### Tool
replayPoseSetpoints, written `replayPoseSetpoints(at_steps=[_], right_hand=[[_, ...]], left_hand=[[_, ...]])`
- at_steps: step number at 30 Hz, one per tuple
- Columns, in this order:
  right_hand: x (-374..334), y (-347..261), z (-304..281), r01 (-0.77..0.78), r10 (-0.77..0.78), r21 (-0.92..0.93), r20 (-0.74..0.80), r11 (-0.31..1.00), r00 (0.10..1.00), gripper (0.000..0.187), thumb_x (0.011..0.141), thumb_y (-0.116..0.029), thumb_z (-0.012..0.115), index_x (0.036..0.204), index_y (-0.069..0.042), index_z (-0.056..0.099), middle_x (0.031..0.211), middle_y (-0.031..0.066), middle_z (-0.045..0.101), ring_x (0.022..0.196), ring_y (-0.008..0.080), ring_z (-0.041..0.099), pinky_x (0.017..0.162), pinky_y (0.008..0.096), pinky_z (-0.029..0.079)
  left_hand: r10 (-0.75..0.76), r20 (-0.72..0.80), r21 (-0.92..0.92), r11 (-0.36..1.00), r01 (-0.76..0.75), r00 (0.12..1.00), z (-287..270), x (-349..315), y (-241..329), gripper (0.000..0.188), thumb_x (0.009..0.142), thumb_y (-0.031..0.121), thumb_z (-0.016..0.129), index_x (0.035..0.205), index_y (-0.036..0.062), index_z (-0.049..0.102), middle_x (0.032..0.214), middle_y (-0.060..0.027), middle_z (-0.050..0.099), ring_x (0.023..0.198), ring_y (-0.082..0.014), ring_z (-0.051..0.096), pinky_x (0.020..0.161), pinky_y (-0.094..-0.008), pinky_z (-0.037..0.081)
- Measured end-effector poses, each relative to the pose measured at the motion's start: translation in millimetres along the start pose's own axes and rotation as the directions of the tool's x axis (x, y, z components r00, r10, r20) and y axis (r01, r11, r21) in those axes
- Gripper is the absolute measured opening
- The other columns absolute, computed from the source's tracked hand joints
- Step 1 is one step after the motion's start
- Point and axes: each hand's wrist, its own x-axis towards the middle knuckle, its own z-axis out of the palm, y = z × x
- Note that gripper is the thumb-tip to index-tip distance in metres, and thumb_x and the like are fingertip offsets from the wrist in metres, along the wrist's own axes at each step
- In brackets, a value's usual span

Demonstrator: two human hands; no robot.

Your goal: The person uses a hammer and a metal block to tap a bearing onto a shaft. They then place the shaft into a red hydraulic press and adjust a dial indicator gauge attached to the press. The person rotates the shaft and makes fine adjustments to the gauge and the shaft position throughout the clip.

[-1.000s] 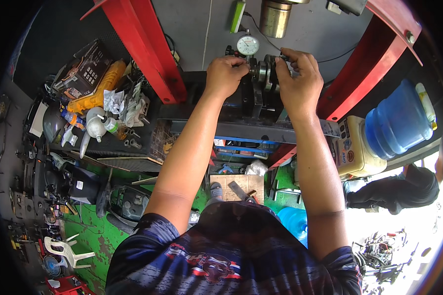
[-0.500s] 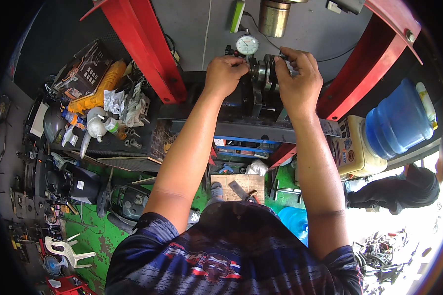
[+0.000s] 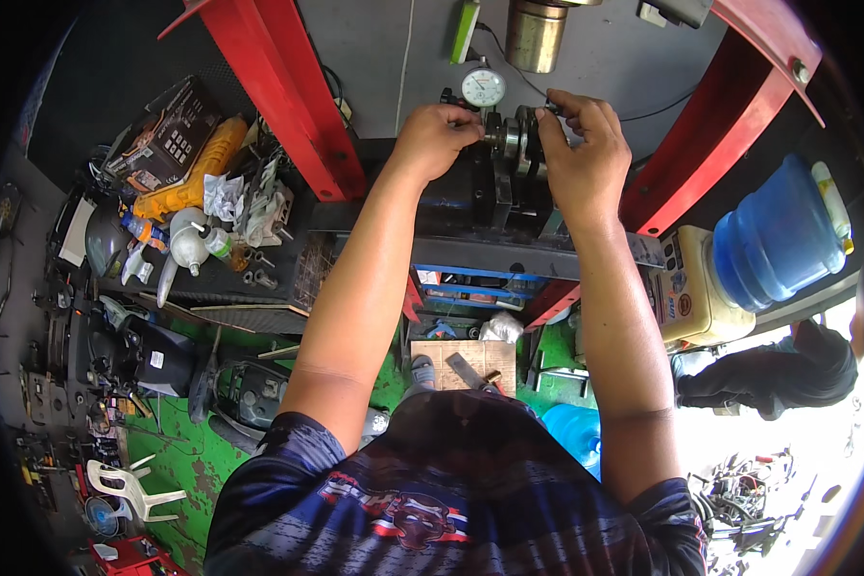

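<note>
A metal crankshaft with round webs rests across a dark steel stand between my hands. My left hand pinches the left shaft end of the crankshaft, its thumb and fingers closed. My right hand is curled at the other end, thumb and fingers closed round the crankshaft's right side; the exact grip is partly hidden behind the fingers. A dial gauge with a round white face stands just behind the crankshaft, its needle side toward me.
Red steel posts rise on both sides of the stand. A brass-coloured cylinder hangs above. To the left, a bench holds a dark box, a yellow case and bottles. A blue water jug stands at right; another person is beyond it.
My left hand has shifted slightly left and its wrist has turned a little at the shaft end. My right hand stays nearly where it was.
</note>
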Motion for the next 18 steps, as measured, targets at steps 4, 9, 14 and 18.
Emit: replayPoseSetpoints(at_steps=[4, 9, 14, 18], right_hand=[[0, -1, 0, -0.005, 0.005, 0.008, 0.003, 1.0, 1.0, 0.018, 0.086, -0.008, 0.077, 0.104, -0.006, 0.075, 0.099, 0.0098, 0.071, 0.095, 0.0284, 0.068, 0.085, 0.0398, 0.055], [0, 0, 1, -0.022, 0.022, 0.023, 0.004, 0.999, 1.0, 0.018, 0.086, -0.009, 0.077, 0.104, -0.006, 0.075, 0.1, 0.0098, 0.071, 0.096, 0.0284, 0.068, 0.085, 0.0399, 0.055], [0, 2, 1, 0.0, 0.0, 0.008, -0.003, 1.0, 1.0, 0.018, 0.086, -0.009, 0.077, 0.104, -0.006, 0.075, 0.099, 0.0098, 0.071, 0.094, 0.0274, 0.068, 0.085, 0.0397, 0.055], [1, 1, 1, -0.008, 0.008, 0.015, 0.001, 1.0, 1.0, 0.019, 0.086, -0.009, 0.077, 0.104, -0.006, 0.075, 0.098, 0.0097, 0.071, 0.092, 0.0266, 0.067, 0.084, 0.0392, 0.055]], left_hand=[[0.025, -0.034, -0.033, 0.999, -0.026, 0.999, 4, -1, 0, 0.023, 0.083, 0.017, 0.077, 0.097, -0.0012, 0.078, 0.086, -0.0146, 0.076, 0.081, -0.0201, 0.072, 0.077, -0.0342, 0.053], [-0.032, -0.049, -0.076, 0.997, 0.028, 0.998, 5, -1, 7, 0.022, 0.084, 0.016, 0.077, 0.096, -0.0021, 0.078, 0.085, -0.0134, 0.076, 0.082, -0.0183, 0.071, 0.079, -0.0326, 0.052], [-0.073, -0.03, -0.188, 0.98, 0.066, 0.997, -2, 1, 7, 0.023, 0.088, 0.012, 0.074, 0.104, -0.004, 0.076, 0.096, -0.0109, 0.077, 0.09, -0.0155, 0.069, 0.085, -0.0296, 0.052], [-0.117, 0.003, -0.218, 0.969, 0.115, 0.993, -10, 0, 7, 0.025, 0.091, 0.011, 0.073, 0.111, -0.0046, 0.075, 0.104, -0.0097, 0.076, 0.098, -0.0139, 0.068, 0.09, -0.0267, 0.05]])
